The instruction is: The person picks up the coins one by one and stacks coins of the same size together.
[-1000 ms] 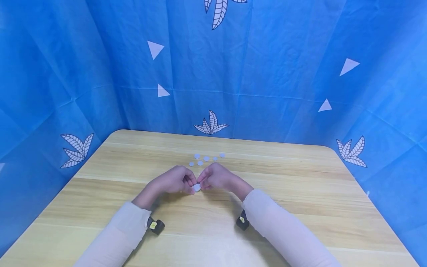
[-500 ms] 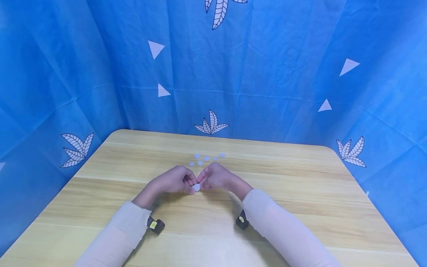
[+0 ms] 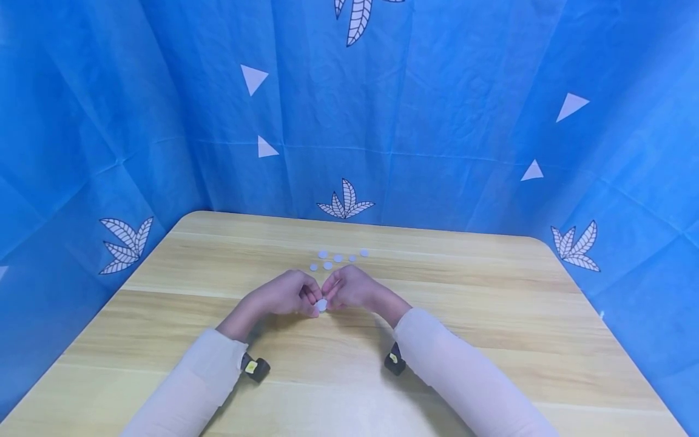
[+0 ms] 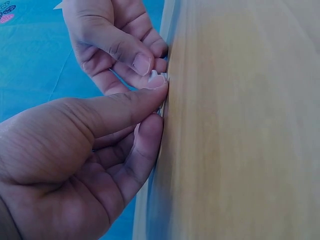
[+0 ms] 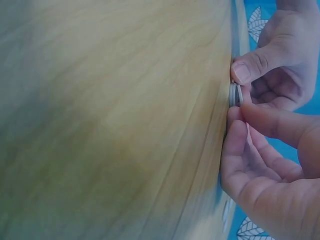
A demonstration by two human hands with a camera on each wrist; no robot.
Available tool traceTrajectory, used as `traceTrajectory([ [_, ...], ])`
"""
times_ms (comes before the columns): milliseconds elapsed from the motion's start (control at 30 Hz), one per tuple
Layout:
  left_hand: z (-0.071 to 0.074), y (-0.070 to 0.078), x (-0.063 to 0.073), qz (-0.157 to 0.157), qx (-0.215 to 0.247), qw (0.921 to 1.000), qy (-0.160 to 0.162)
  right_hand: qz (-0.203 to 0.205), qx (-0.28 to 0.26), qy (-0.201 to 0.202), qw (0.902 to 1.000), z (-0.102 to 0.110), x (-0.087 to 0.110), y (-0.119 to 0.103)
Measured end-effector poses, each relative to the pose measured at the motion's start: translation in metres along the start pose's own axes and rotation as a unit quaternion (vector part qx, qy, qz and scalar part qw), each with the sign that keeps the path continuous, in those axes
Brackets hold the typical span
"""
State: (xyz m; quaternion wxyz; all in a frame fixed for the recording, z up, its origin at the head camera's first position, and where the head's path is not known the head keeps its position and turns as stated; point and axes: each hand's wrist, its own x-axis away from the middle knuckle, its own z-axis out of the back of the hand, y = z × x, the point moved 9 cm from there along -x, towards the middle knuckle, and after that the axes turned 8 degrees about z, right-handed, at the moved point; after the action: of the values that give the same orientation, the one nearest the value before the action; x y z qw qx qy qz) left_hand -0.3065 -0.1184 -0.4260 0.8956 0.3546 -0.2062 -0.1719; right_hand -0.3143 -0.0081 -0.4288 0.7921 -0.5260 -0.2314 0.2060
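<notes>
Both hands meet around a small stack of silver coins [image 5: 233, 95] on the wooden table. The top coin [image 5: 239, 93] leans at a slight angle over the ones below, leaving a thin gap in the right wrist view. My left hand [image 3: 286, 293] holds the stack from its left side between thumb and fingers. From the other side my right hand [image 3: 355, 287] pinches the top coin's edge with thumb and fingertips. In the left wrist view, the left thumb covers much of the coins [image 4: 154, 76].
Several loose coins [image 3: 338, 258] lie flat on the table [image 3: 464, 291] just beyond the hands. A blue patterned cloth [image 3: 437, 109] hangs behind the table and along both sides. A black wrist camera [image 3: 258, 368] sits under the left sleeve.
My right hand and wrist have shifted very slightly left, toward the stack. The left hand keeps its hold, and the loose coins have not moved.
</notes>
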Motion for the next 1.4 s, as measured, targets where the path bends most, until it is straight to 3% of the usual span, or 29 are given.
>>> traceTrajectory([
  [400,0.0008,-0.0014,-0.0007,0.013,0.006,0.9999,-0.004,0.001,0.004,-0.005,1.0,0.0005,0.0012,-0.0033],
  [1400,0.001,0.0,0.0016,0.01,0.007,0.9999,-0.006,0.006,0.009,-0.017,0.9998,0.0049,0.0028,-0.0036],
])
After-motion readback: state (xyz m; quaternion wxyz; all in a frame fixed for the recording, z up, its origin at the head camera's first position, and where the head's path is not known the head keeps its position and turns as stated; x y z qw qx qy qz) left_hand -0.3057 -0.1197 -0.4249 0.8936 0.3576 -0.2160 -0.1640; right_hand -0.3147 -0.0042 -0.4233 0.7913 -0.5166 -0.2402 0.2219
